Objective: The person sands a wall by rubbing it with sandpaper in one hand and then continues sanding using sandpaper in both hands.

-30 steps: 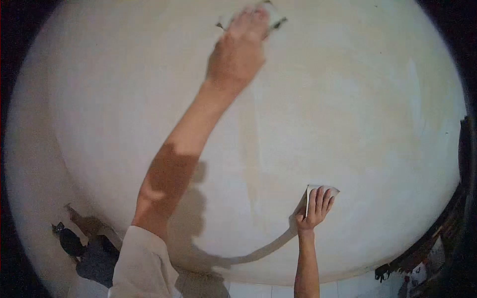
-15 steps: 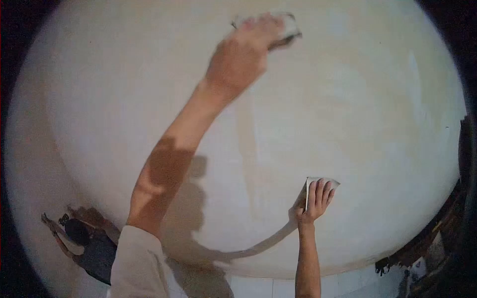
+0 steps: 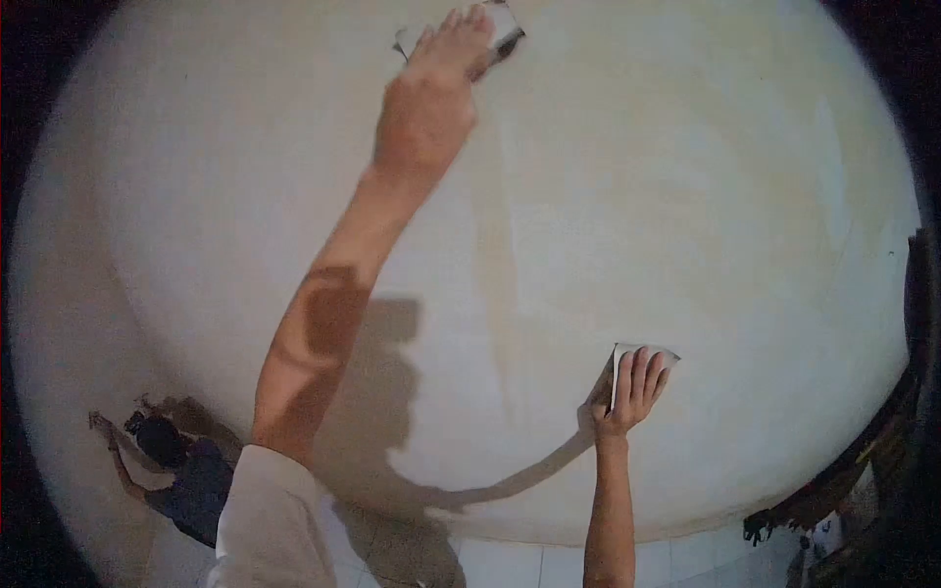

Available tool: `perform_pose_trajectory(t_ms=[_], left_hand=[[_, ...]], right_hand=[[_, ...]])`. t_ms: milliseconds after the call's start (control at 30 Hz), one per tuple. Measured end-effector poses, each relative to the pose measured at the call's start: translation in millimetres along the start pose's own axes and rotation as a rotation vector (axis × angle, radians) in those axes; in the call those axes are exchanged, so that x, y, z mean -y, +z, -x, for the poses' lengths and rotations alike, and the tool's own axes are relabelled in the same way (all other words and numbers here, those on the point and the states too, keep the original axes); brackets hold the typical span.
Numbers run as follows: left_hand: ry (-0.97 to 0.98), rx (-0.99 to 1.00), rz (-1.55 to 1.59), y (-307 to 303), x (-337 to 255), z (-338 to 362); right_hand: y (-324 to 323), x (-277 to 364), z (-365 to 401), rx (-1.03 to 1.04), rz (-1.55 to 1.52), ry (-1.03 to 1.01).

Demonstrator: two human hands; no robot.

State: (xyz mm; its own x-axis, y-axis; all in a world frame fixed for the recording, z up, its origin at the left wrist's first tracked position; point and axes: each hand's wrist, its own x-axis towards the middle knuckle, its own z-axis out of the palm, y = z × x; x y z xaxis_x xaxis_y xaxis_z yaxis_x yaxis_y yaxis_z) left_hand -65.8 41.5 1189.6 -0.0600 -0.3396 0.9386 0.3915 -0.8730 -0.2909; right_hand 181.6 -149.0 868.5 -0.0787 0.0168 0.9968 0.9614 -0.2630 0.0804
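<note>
My left hand (image 3: pixel 431 88) is raised high on a pale wall (image 3: pixel 627 235), its fingers laid over a sheet of sandpaper (image 3: pixel 502 18) with a whitish back and dark, curled edges. Lower and to the right, my right hand (image 3: pixel 632 392) holds a second folded pale sheet, also apparently sandpaper (image 3: pixel 627 355), against the same wall. Its fingers point up over the sheet, with the thumb at the left edge. The faces of both sheets toward the wall are mostly hidden.
Another person (image 3: pixel 176 470) in dark clothing is at the lower left, arms raised to the side wall. Shadows of my head and arm (image 3: pixel 382 392) fall on the wall. White tiles (image 3: pixel 500 563) run along the bottom. Dark clutter (image 3: pixel 833 500) stands at the lower right.
My left hand has slid left and slightly up across the wall with its sandpaper. My right hand sits slightly farther right and higher in view. The other person's arms have shifted.
</note>
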Motion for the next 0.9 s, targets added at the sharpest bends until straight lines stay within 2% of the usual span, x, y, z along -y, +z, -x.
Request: perform_pose_trajectory(t_ms=[67, 133, 167, 233, 300, 367, 433, 500, 533, 600, 633, 700, 733, 800, 833, 867, 900], left_hand=[[0.004, 0.031, -0.017, -5.4, -13.6, 18.1], [0.132, 0.203, -0.012, -16.8, -18.9, 29.8], [0.128, 0.203, -0.012, -21.9, -9.1, 34.9], [-0.147, 0.089, 0.108, -39.9, 22.5, 45.0], [-0.57, -0.006, 0.097, -64.8, 28.2, 56.8], [-0.594, -0.049, -0.161, -75.6, 35.2, 90.0], [-0.489, -0.025, -0.113, -71.0, 21.5, 122.9], [-0.269, 0.049, 0.04, -65.1, 0.2, 150.8], [-0.28, 0.173, 0.014, -69.6, -25.8, 146.7], [-0.234, 0.281, -0.047, -76.6, -23.5, 148.4], [-0.246, 0.278, -0.048, -79.7, -15.3, 146.5], [-0.451, 0.065, -0.008, -84.3, 3.0, 142.7], [-0.45, 0.067, -0.003, -81.8, -0.5, 144.9], [-0.377, 0.149, -0.086, -81.1, -15.0, 156.4], [-0.298, 0.28, -0.111, -77.1, -27.2, 172.0], [-0.299, 0.297, -0.116, -78.6, -37.3, 187.8], [-0.23, 0.408, -0.056, -82.1, -54.2, 192.4]], right_hand=[[0.1, -1.5, 2.3, 0.051, 0.032, 0.026], [-0.7, 0.8, 1.8, 0.067, 0.047, 0.055], [-1.6, 1.4, 1.0, 0.045, 0.024, 0.03], [-3.0, -1.5, -3.0, 0.017, -0.002, -0.002], [-3.3, 0.3, -2.2, 0.065, 0.027, 0.043], [-3.7, 0.7, -2.6, 0.053, 0.017, 0.038], [-1.8, 1.1, -0.8, 0.038, 0.034, 0.028], [-1.1, 0.3, -1.0, 0.034, 0.033, 0.028], [-1.3, 1.2, -1.2, 0.03, 0.035, 0.02], [-3.3, 3.4, -1.7, 0.051, 0.026, 0.018], [-2.0, 3.3, -3.4, 0.023, 0.019, -0.001], [-1.7, 1.5, -3.9, 0.01, 0.047, -0.006], [-3.2, 0.4, -4.6, 0.011, 0.052, -0.004], [-3.5, 2.4, -6.2, -0.002, 0.009, -0.018], [-1.0, -0.6, -3.4, 0.003, 0.034, -0.01], [0.8, -1.3, 0.2, 0.014, 0.025, 0.001], [0.6, -0.6, -0.2, 0.011, 0.032, -0.003]])
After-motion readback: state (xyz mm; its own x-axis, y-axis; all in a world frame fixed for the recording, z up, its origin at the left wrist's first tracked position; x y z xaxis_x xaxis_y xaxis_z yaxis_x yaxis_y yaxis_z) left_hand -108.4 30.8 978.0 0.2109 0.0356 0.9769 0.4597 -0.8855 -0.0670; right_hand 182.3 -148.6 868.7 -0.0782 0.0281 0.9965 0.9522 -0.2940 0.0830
